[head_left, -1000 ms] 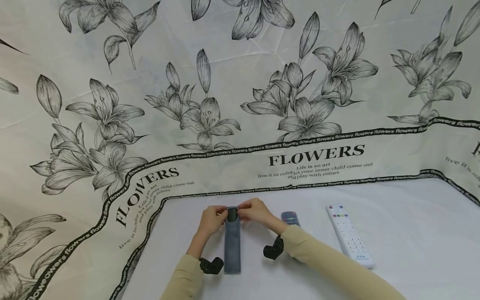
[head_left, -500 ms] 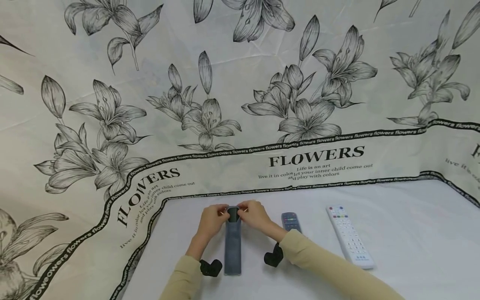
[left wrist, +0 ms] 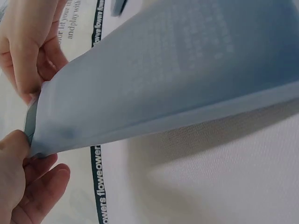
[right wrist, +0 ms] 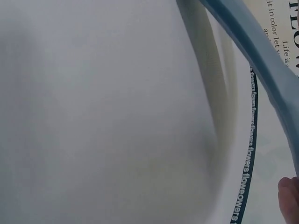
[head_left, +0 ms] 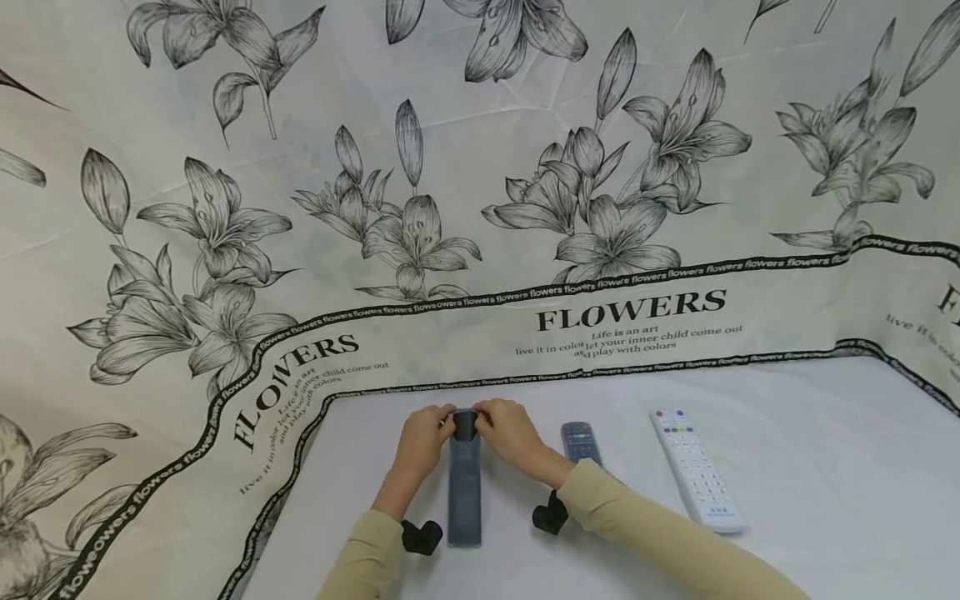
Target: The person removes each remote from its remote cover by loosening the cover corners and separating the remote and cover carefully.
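A long translucent blue remote control cover stands lengthwise near the table's left side, between both hands. Faint rows of print show through the cover in the left wrist view. A dark end piece shows at its far end. My left hand pinches the left corner of that end with thumb and fingers. On the opposite corner, my right hand pinches likewise. The right wrist view catches only the cover's edge and fingertips of the right hand.
A small dark remote control lies right of the right hand, partly behind the forearm. Farther right is a white remote control. A flower-printed cloth rises behind the white table. Black cameras are strapped on both wrists.
Both hands stay at the cover's far end, their fingers shifting slightly toward its far edge. The right forearm has drawn slightly, baring more of the small dark remote control.
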Available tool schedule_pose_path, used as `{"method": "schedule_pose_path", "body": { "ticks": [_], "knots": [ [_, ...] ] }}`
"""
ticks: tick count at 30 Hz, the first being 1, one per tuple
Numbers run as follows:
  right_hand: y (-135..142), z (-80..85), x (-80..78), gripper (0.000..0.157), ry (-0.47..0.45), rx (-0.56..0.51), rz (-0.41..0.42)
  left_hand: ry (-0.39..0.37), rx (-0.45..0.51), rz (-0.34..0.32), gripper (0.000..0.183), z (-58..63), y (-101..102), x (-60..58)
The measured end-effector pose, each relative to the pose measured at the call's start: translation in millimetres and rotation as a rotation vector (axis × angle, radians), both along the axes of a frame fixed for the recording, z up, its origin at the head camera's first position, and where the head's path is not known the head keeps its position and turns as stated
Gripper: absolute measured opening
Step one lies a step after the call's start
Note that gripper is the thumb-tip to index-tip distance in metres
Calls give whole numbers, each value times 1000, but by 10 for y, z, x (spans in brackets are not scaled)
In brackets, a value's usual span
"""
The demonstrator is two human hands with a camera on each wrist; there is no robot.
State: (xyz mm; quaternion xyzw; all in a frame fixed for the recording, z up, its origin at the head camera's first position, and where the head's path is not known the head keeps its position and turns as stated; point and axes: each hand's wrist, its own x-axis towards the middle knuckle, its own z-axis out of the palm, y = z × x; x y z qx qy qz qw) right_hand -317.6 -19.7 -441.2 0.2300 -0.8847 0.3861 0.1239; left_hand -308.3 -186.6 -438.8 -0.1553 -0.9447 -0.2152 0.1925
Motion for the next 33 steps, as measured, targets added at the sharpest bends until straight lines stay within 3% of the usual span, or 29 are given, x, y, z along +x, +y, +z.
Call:
{"method": "schedule_pose_path", "body": {
  "ticks": [4, 9, 15, 24, 28, 33],
  "knots": [
    [0, 23, -28, 20, 86, 16, -14, 114, -6, 45, 15, 47, 31, 22],
    [-7, 132, -35, 22, 69, -25, -12, 193, 72, 136, 21, 135, 79, 57],
    [-1, 250, -22, 22, 152, -5, -40, 358, 59, 155, 19, 200, 115, 63],
    [1, 314, 44, 19, 295, 87, -58, 438, 73, 171, 17, 244, 126, 66],
    [-15, 305, 76, 19, 318, 78, -46, 465, 71, 190, 17, 230, 98, 78],
    [-14, 290, 98, 20, 399, 48, -36, 535, 67, 165, 17, 251, 58, 103]
  ]
}}
